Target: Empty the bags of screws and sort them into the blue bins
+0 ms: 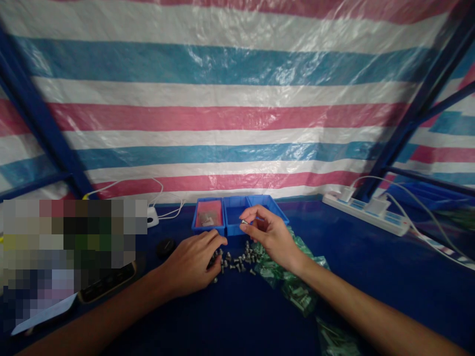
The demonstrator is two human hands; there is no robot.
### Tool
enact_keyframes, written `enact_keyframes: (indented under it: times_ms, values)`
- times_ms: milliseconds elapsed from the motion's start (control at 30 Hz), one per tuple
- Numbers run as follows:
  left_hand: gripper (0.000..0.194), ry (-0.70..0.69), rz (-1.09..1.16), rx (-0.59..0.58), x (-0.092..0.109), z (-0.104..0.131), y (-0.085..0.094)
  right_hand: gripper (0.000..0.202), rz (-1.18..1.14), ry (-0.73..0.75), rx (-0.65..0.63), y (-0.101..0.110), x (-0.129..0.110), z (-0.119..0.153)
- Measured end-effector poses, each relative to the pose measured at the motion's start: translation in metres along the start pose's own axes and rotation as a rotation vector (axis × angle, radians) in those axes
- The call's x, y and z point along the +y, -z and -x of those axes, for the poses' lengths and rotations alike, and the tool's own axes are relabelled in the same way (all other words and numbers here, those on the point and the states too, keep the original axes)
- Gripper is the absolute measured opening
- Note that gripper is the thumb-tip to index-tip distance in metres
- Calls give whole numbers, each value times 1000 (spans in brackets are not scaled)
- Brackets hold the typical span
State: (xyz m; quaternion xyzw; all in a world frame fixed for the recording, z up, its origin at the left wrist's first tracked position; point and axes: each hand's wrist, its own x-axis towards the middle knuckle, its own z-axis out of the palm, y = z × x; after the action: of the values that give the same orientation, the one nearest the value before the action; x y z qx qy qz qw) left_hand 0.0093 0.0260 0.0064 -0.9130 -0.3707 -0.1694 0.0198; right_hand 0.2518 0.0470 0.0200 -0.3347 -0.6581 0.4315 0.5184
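The right hand (270, 235) was raised above the tabletop (166, 331), its thumb and index fingers pinching one small metal screw (244, 222) at their tips. The left hand (195, 259) rested low, palm down, with its fingers half curled around the near-left edge of a scatter of loose screws (239, 262); some showed in the gap between thumb and index, but whether those fingers gripped any could not be told. Most of the loose screws lay between the two sets of fingers, below the right fingertips and just right of the left ones. Under the right hand and its wrist, green-tinted plastic bags (270, 272) were heaped, and another bag (336, 338) lay on the near side of the right forearm. Beyond the left fingers stood a blue bin (208, 230) lined with pink material (215, 205), a small clear packet (208, 218) lying in it. Directly behind the right fingers was more blue tray (233, 230), partly hidden by the hand. A black round object (166, 247) sat left of the left fingers. Well to the right of the right fingers lay a white power strip (365, 213) with plugs in it, and a striped plastic sheet (230, 118) hung beyond everything.
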Motion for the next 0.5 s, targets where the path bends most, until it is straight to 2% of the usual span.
enact_keyframes:
  times_ms: [267,500]
  values:
    - [13,-41,-2,-71,1,3,11,22,16,3,-5,-1,0,0]
    - [5,-159,30,-79,2,4,11,21,16,-4,2,0,1,-1]
